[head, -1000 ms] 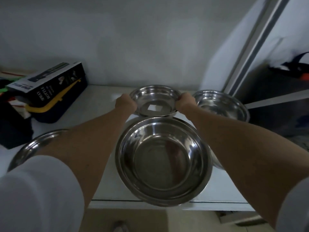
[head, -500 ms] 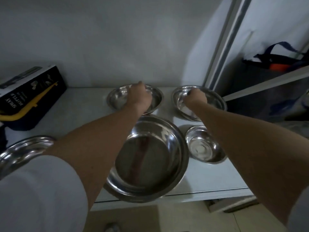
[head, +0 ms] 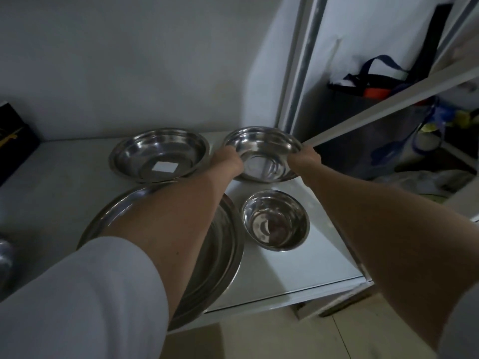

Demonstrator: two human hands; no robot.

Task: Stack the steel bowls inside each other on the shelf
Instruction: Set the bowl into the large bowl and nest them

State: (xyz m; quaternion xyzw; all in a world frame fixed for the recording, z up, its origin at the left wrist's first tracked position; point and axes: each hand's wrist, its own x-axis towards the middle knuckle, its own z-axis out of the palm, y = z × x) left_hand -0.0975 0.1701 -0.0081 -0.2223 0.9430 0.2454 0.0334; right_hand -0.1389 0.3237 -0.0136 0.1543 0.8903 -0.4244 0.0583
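Several steel bowls sit on a white shelf (head: pixel 298 273). My left hand (head: pixel 228 161) and my right hand (head: pixel 305 158) grip opposite rims of the back-right bowl (head: pixel 261 151). The back-left bowl (head: pixel 160 154) has a white sticker inside and stands free. The largest bowl (head: pixel 220 255) lies at the front, mostly under my left forearm. A small deep bowl (head: pixel 276 222) stands at the front right, between my arms.
A black box (head: pixel 15 143) is at the far left edge. Part of another steel item (head: pixel 5 257) shows at the left. A white upright post (head: pixel 298 63) and a slanted rail (head: pixel 388 104) border the shelf on the right, with bags (head: pixel 373 84) behind.
My left hand left the back-left bowl and moved right to the back-right bowl's left rim. My right hand shifted to its right rim. The view panned right.
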